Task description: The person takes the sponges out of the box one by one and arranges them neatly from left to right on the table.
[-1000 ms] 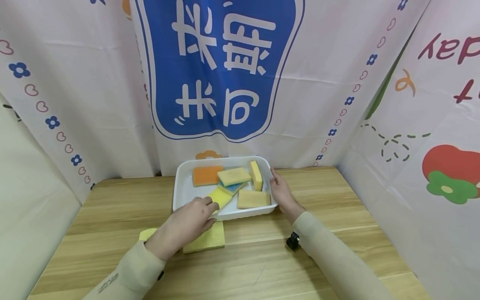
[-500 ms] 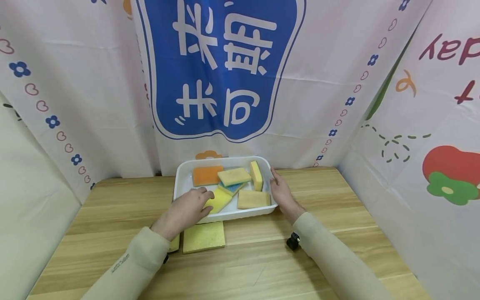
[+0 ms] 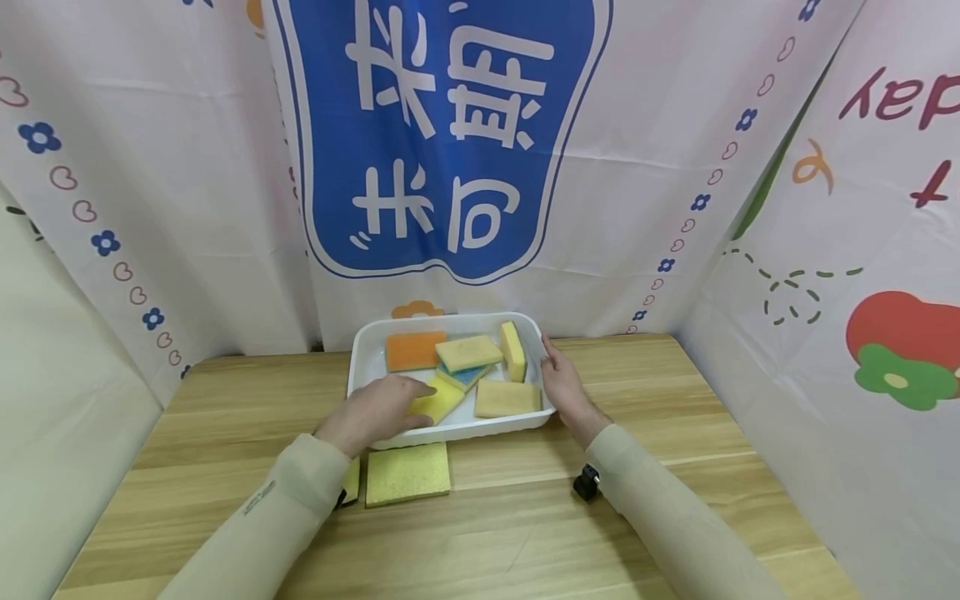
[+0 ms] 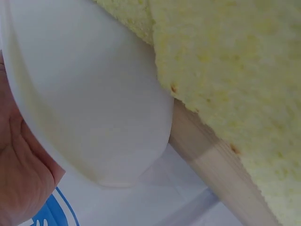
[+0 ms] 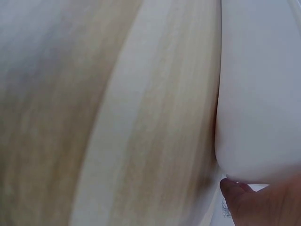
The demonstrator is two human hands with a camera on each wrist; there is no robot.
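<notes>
Head view: part-hidden sponge (image 3: 351, 482) & greenish sponge (image 3: 408, 475) on table (image 3: 465, 550), just before tray (image 3: 480, 427). L hand (image 3: 377, 408): grip loose, thumb & fingers apart at bright-yellow sponge (image 3: 444, 402) inside, contact unclear. Prob. arranging step; next likely needs pinch or lift-off. R hand (image 3: 567, 390) at tray's R wall, can't tell if gripping. Behind: tan sponge (image 3: 507, 399), pale sponge (image 3: 468, 352) atop blue sponge (image 3: 467, 377), orange sponge (image 3: 416, 351).

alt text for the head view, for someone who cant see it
A person's left hand reaches over a bright yellow sponge in a white tray holding more sponges, and the right hand rests against the tray's right side. On the wooden table in front, a pale yellow sponge lies, with another partly hidden by the left sleeve.
</notes>
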